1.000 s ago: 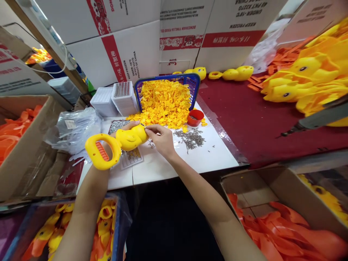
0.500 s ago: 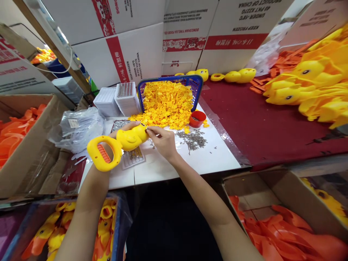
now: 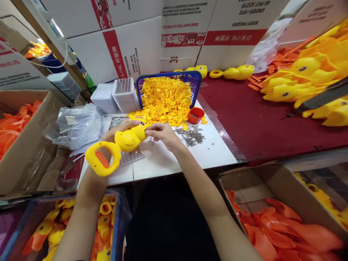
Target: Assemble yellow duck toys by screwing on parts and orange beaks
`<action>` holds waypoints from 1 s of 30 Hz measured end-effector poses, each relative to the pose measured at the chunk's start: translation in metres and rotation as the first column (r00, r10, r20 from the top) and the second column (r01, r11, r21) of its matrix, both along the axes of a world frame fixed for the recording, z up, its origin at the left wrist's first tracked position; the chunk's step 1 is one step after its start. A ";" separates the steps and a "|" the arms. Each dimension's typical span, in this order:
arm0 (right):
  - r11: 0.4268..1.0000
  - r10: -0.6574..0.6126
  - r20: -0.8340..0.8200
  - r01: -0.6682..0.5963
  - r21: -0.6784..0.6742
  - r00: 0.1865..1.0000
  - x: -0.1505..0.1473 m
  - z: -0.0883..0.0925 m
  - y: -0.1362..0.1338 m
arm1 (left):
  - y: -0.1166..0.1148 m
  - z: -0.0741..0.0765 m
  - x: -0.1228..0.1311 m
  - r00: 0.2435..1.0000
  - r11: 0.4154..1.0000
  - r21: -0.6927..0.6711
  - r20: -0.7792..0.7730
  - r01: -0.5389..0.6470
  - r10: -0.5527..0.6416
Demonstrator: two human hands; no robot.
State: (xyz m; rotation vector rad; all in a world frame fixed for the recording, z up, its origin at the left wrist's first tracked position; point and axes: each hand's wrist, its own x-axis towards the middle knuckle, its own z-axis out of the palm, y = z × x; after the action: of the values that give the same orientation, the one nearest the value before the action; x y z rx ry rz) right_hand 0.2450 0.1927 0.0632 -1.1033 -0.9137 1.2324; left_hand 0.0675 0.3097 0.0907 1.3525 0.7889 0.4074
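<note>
My left hand is wrapped round the far side of a yellow plastic toy duck, holding it above the white table. The duck's ring handle, with an orange ribbed insert, points down toward my left forearm. At the duck's head, my right hand pinches with thumb and forefinger against the front of the face; anything between those fingertips is too small to make out. Below the duck lies a clear compartment tray, partly hidden. Loose small screws are spread to the right of my right hand.
A blue basket spills small yellow parts. Beside it stand a red cup and stacked white trays. Boxes of orange parts flank the table. A dark tool hangs over yellow duck halves at right.
The view has shifted slightly. The handle end of the duck has tipped a little lower. A dark tool at the right has risen into view above the red surface. Both hands remain on the duck.
</note>
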 end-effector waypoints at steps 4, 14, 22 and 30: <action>1.000 0.025 0.018 -0.025 -0.004 1.000 0.003 -0.002 0.001 | -0.006 0.006 -0.001 0.996 0.997 -0.074 -0.077 0.032 -0.037; 0.995 0.049 -0.142 -0.036 0.090 0.989 0.001 0.003 -0.002 | -0.012 0.009 -0.015 0.987 0.984 -0.153 0.146 0.086 -0.064; 0.988 0.014 0.678 -0.116 0.105 0.735 0.010 0.003 -0.004 | -0.018 0.008 -0.027 0.966 0.978 -0.143 0.232 0.154 -0.118; 0.967 0.049 0.984 -0.253 -0.004 0.169 0.016 -0.012 -0.019 | -0.010 0.002 -0.032 0.967 0.975 -0.174 0.238 0.137 -0.093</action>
State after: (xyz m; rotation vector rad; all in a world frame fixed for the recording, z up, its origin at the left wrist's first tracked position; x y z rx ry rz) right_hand 0.2608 0.1734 0.0513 -1.7234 -2.1470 0.3597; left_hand 0.0351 0.2999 0.0927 1.1438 0.5401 0.3781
